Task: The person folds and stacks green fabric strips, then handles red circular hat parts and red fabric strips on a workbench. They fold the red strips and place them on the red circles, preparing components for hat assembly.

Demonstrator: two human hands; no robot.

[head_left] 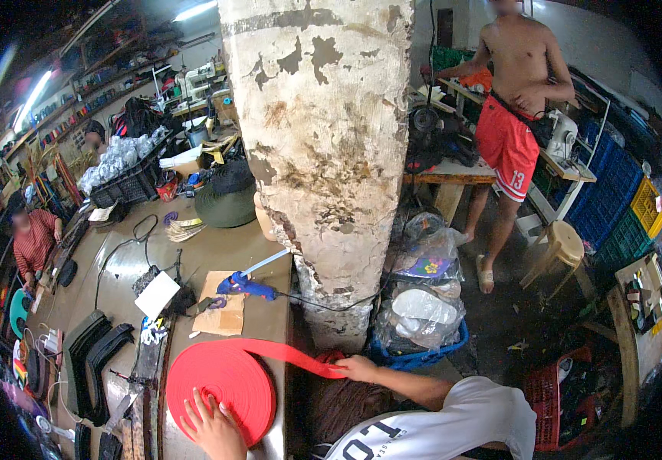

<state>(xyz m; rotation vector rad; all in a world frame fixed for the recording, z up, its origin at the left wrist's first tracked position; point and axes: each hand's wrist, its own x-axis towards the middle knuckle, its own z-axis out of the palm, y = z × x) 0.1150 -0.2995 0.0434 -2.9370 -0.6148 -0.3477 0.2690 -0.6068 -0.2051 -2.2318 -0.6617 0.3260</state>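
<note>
A big flat roll of red webbing strap (pixel 227 376) lies on the brown worktable (pixel 216 257) near its front edge. My left hand (pixel 210 428) rests flat on the roll's near side, fingers spread. A length of the strap (pixel 296 354) runs off the roll to the right, past the table edge. My right hand (pixel 358 368) is closed on that strap, just in front of the foot of the concrete pillar (pixel 323 153).
A blue glue gun (pixel 243 286) lies on cardboard (pixel 223 310) behind the roll. Black curved parts (pixel 97 349) lie at left. Full plastic bags in a blue basket (pixel 423 307), a stool (pixel 565 245) and crates stand right. One person (pixel 511 115) stands there; another (pixel 32 241) sits far left.
</note>
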